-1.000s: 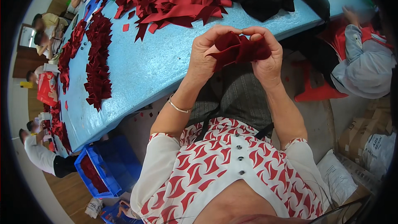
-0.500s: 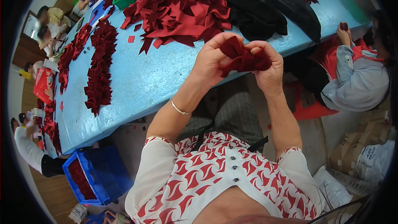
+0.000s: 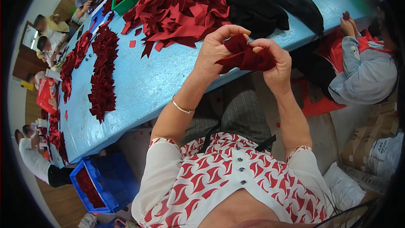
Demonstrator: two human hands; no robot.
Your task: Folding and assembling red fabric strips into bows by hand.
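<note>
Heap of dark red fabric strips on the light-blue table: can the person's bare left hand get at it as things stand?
Probably yes: nothing visible stands between the left hand and the heap, though that hand is occupied, pinching a folded dark red fabric piece with the right hand.

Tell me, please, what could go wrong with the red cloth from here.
The folds of the red cloth might slip if the left grip or right grip loosens. It appears close to the edge of the table, so if let go it could fall off.
</note>
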